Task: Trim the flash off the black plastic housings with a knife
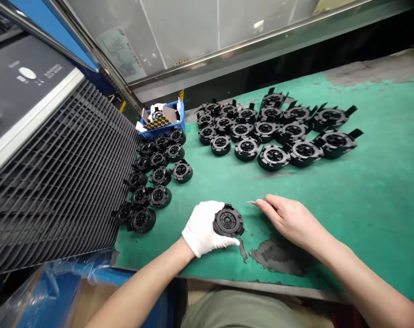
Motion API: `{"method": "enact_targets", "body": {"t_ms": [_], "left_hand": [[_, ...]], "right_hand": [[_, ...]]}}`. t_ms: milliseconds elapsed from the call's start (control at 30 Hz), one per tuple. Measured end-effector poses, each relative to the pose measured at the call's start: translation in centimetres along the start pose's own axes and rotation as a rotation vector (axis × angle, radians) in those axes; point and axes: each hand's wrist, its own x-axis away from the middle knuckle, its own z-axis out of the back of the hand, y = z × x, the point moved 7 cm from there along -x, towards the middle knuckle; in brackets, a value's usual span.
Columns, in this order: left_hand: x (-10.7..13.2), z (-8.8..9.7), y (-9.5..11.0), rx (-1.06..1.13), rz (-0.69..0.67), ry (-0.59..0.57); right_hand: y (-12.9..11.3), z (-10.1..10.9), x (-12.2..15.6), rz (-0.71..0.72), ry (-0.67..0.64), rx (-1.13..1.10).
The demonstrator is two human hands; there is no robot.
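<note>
My left hand (204, 228), in a white glove, is closed around a round black plastic part (229, 220) with tabs on its rim and a ribbed disc face turned up. To its right, my bare right hand (285, 216) pinches a small thin blade-like tool (250, 202); most of it is hidden in the fingers. The tool's tip points left toward the black part and stays apart from it. Both hands are over the front of the green work mat (207, 187).
Rows of similar black round parts (247, 148) stand at the back right. Another group (159, 175) stands at the left, beside a black slatted unit (66, 168). Behind that group is a blue bin (161, 131) holding mixed pieces. A metal-edged panel (207, 64) runs along the back.
</note>
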Motion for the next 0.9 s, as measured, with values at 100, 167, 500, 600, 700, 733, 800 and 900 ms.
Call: {"method": "enact_targets", "body": {"t_ms": [100, 167, 500, 600, 700, 733, 800, 900], "left_hand": [[0.5, 0.0, 0.0, 0.047, -0.036, 0.038], [1.1, -0.2, -0.3, 0.04, -0.076, 0.09], [4.1, 0.9, -1.6, 0.174, -0.232, 0.392], [4.4, 0.9, -2.6, 0.203, -0.171, 0.362], [4.4, 0.2, -3.4, 0.172, -0.137, 0.288], [4.3, -0.1, -3.5, 0.15, -0.151, 0.26], [4.2, -0.8, -3.6, 0.095, -0.194, 0.222], [4.1, -1.4, -4.2, 0.04, -0.191, 0.243]], "right_hand": [[-0.1, -0.7, 0.5, -0.026, 0.035, 0.011], [0.2, -0.7, 0.6, -0.04, 0.074, 0.017], [1.1, 0.9, 1.4, -0.054, 0.296, 0.065], [1.4, 1.2, 2.5, -0.072, 0.327, 0.096], [0.9, 0.9, 3.2, -0.076, 0.325, 0.117], [0.5, 0.6, 3.2, -0.074, 0.318, 0.125], [-0.5, 0.1, 2.6, -0.062, 0.302, 0.14], [-1.8, -0.7, 1.1, -0.023, 0.272, 0.146]]}}
